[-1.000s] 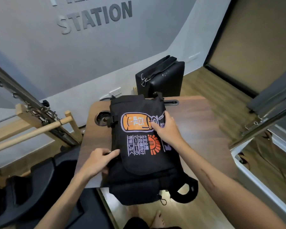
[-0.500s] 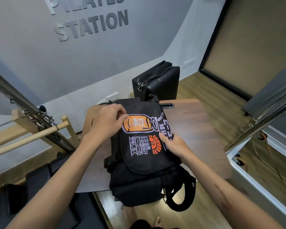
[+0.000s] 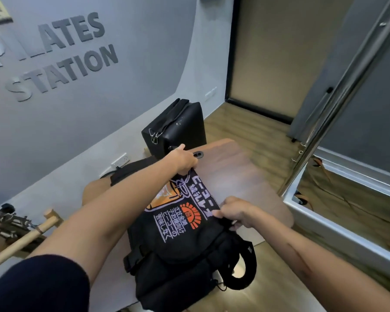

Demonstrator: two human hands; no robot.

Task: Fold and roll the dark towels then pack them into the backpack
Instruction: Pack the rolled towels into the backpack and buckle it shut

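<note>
On the wooden bench (image 3: 245,176) our backpack (image 3: 185,248) lies flat, left hand (image 3: 182,159) gripping its far top, right hand (image 3: 235,212) pinching the flap edge: we judge we're closing it, fastening next.

Black padded box (image 3: 178,129) with a strap is sitting on the floor just past the wooden table (image 3: 241,176)'s far edge. Wooden dowel (image 3: 20,242) is lying at near left. "PILATES STATION" lettering (image 3: 61,57) is showing on the far wall.
</note>
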